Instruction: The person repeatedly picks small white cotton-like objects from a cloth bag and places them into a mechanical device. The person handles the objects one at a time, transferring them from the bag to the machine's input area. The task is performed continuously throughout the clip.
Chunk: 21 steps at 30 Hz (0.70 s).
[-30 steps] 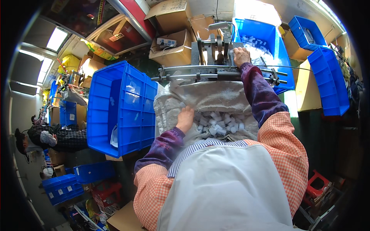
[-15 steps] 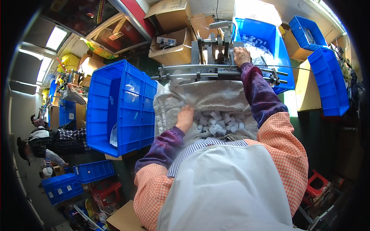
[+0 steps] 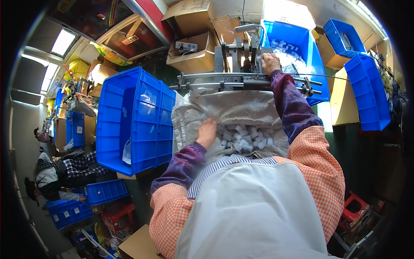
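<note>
My left hand [image 3: 207, 133] rests at the left side of a grey woven sack [image 3: 241, 103] spread over my lap. Its fingers are drawn together beside a pale bit at their tips, too small to name. White ribbed plastic pieces [image 3: 246, 140] lie heaped in the sack, just right of that hand. Reaching forward, my right hand [image 3: 271, 63] is closed at the right side of a dark metal bench machine [image 3: 241, 60]; what its curled fingers grip is hidden. Two horizontal metal rails [image 3: 241, 82] run across the machine's front.
A large blue crate [image 3: 148, 125] on its side stands left of the sack. Behind the machine, a blue bin [image 3: 308, 56] holds more white pieces. Cardboard boxes [image 3: 192, 52] stand at the back, a blue crate [image 3: 366, 93] at right. Another person [image 3: 56, 175] bends over crates at far left.
Both my hands stay in nearly the same place. At far left the other person has shifted lower in the picture, an arm now at the blue crates.
</note>
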Each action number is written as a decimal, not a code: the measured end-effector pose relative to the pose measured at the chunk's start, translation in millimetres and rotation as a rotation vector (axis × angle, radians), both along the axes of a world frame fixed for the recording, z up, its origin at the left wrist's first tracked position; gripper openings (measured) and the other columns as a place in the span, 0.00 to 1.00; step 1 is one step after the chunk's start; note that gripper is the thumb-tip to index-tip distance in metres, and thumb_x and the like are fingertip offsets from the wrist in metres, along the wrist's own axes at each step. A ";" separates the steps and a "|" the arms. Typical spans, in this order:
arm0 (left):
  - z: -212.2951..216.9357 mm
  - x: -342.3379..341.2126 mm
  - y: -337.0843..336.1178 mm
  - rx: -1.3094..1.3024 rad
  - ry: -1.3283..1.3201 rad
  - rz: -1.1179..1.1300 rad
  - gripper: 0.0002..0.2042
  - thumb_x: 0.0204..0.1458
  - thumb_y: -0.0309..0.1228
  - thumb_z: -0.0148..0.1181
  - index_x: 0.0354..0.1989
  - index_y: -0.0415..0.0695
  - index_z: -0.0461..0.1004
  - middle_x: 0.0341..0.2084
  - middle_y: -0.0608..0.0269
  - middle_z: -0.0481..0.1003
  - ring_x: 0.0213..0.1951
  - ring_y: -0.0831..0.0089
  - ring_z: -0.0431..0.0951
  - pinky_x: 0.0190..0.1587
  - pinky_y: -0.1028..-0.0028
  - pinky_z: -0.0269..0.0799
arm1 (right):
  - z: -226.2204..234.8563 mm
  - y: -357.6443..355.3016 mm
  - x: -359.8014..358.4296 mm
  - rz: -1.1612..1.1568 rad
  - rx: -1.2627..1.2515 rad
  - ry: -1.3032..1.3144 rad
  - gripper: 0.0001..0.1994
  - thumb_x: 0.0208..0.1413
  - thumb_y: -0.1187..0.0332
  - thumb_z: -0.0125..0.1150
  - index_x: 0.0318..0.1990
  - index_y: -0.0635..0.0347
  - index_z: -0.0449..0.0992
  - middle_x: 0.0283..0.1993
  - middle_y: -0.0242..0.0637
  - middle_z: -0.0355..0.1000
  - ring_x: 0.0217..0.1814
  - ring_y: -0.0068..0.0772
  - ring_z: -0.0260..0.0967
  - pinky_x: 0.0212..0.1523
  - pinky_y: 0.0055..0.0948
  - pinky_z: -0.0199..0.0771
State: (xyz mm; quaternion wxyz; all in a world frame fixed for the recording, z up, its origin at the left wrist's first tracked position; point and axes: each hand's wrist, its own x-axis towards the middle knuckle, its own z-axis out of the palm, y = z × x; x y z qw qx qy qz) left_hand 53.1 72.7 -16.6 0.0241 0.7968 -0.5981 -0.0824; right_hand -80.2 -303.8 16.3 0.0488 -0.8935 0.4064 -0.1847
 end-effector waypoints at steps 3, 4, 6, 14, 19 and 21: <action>-0.1 -0.8 -1.9 -0.006 0.007 -0.002 0.05 0.43 0.25 0.51 0.30 0.42 0.68 0.32 0.55 0.67 0.38 0.58 0.71 0.35 0.63 0.72 | -1.1 -4.3 -1.2 0.027 0.056 -0.027 0.08 0.51 0.62 0.52 0.37 0.50 0.72 0.42 0.32 0.70 0.49 0.38 0.63 0.49 0.39 0.59; 0.4 -1.1 -1.5 -0.008 0.008 0.000 0.05 0.43 0.25 0.51 0.30 0.42 0.68 0.32 0.55 0.67 0.38 0.58 0.71 0.35 0.63 0.72 | 0.6 -3.0 -0.1 0.042 0.082 -0.041 0.08 0.51 0.62 0.52 0.38 0.49 0.72 0.42 0.31 0.70 0.49 0.37 0.63 0.49 0.39 0.58; 1.8 -1.7 -1.3 -0.003 0.012 0.001 0.05 0.43 0.25 0.51 0.30 0.42 0.68 0.32 0.55 0.67 0.38 0.58 0.70 0.35 0.62 0.71 | 2.9 1.3 1.8 -0.019 0.048 0.010 0.08 0.51 0.62 0.51 0.38 0.48 0.73 0.42 0.30 0.71 0.50 0.36 0.63 0.51 0.41 0.56; 32.0 -7.3 -5.6 -0.046 0.124 0.047 0.09 0.43 0.25 0.51 0.34 0.39 0.68 0.36 0.51 0.65 0.41 0.55 0.68 0.40 0.61 0.69 | 7.5 15.0 -13.5 -0.257 -0.022 0.081 0.12 0.48 0.59 0.53 0.40 0.48 0.74 0.47 0.31 0.67 0.55 0.36 0.56 0.56 0.45 0.48; 60.7 -7.4 -15.2 -0.167 0.291 0.117 0.12 0.45 0.24 0.48 0.40 0.38 0.66 0.36 0.48 0.64 0.42 0.52 0.67 0.45 0.60 0.65 | 10.0 27.0 -12.9 -0.247 -0.004 0.080 0.14 0.45 0.58 0.54 0.39 0.50 0.75 0.45 0.35 0.65 0.55 0.39 0.53 0.55 0.44 0.48; 63.3 -6.5 -22.2 -0.306 0.339 0.045 0.11 0.46 0.23 0.48 0.40 0.38 0.66 0.37 0.47 0.64 0.42 0.52 0.67 0.44 0.61 0.65 | 9.0 31.3 -3.7 -0.242 0.004 0.068 0.14 0.46 0.58 0.53 0.38 0.51 0.75 0.44 0.36 0.65 0.54 0.39 0.54 0.54 0.43 0.49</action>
